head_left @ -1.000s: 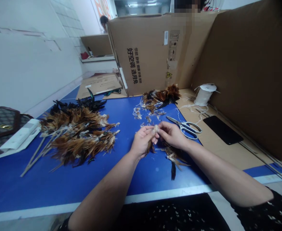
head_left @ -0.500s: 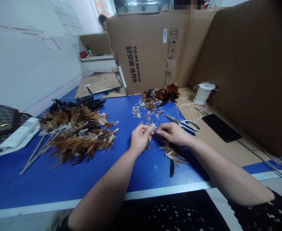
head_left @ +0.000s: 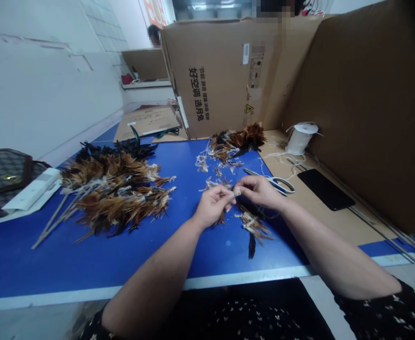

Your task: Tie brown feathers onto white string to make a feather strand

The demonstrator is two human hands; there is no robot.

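Above the blue table, my left hand (head_left: 212, 206) pinches a small feather bunch (head_left: 237, 191) by its pale end, with brown feather tips showing below the fingers. My right hand (head_left: 259, 191) meets it there, thumb and forefinger closed on the same pale end; any string between the fingers is too small to make out. Just below the right hand lie loose brown feathers (head_left: 251, 222) and one black feather (head_left: 251, 245). Scissors (head_left: 278, 184) rest behind the right hand, partly covered by it. More feather scraps (head_left: 216, 183) lie just beyond my fingertips.
A big feather pile (head_left: 122, 189) with sticks (head_left: 53, 224) covers the table's left. Another feather heap (head_left: 237, 141) sits before a tall cardboard box (head_left: 221, 80). At right are a white string spool (head_left: 301, 139), a black phone (head_left: 326, 189) and long rods. A handbag (head_left: 7, 182) stands far left.
Both hands have shifted slightly right and their fingertips have come together at the bunch's pale end. Feather scraps behind the left hand show more now.
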